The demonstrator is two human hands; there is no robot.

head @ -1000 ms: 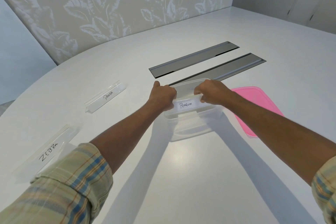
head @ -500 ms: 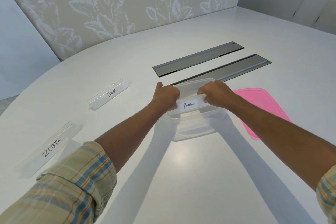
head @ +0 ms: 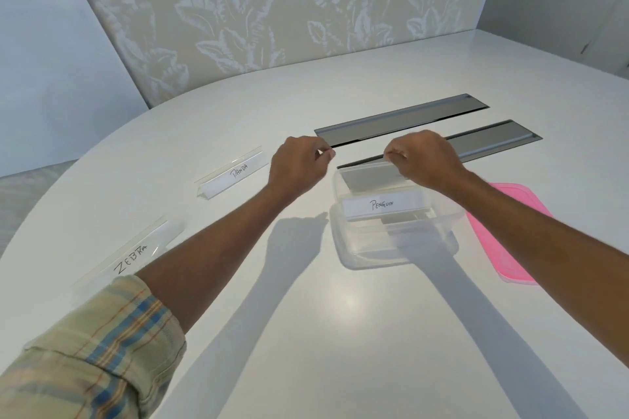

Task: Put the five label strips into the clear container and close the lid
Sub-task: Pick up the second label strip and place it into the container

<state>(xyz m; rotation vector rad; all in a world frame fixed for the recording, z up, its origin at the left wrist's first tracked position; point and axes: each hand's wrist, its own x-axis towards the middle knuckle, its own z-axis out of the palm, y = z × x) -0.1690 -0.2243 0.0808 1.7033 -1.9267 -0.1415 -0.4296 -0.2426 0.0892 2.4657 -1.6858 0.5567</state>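
Note:
The clear container (head: 344, 248) stands on the white table with no lid on it. A label strip marked PENGUIN (head: 384, 204) rests inside it, leaning across its width; other strips under it are hard to make out. My left hand (head: 299, 165) hovers just left of the container with its fingers curled and nothing in it. My right hand (head: 423, 156) is above the container's far rim, fingers also curled, apart from the strip. The PANDA strip (head: 235, 173) and the ZEBRA strip (head: 132, 258) lie on the table to the left. The pink lid (head: 510, 214) lies flat right of the container.
Two long grey cable slots (head: 401, 119) (head: 493, 139) are set into the table behind the container. The table's curved edge (head: 102, 146) runs along the left. A leaf-patterned wall panel stands behind.
Both hands have let go of the PENGUIN strip and risen away from it. The strip now rests in the container. My left hand has shifted slightly left.

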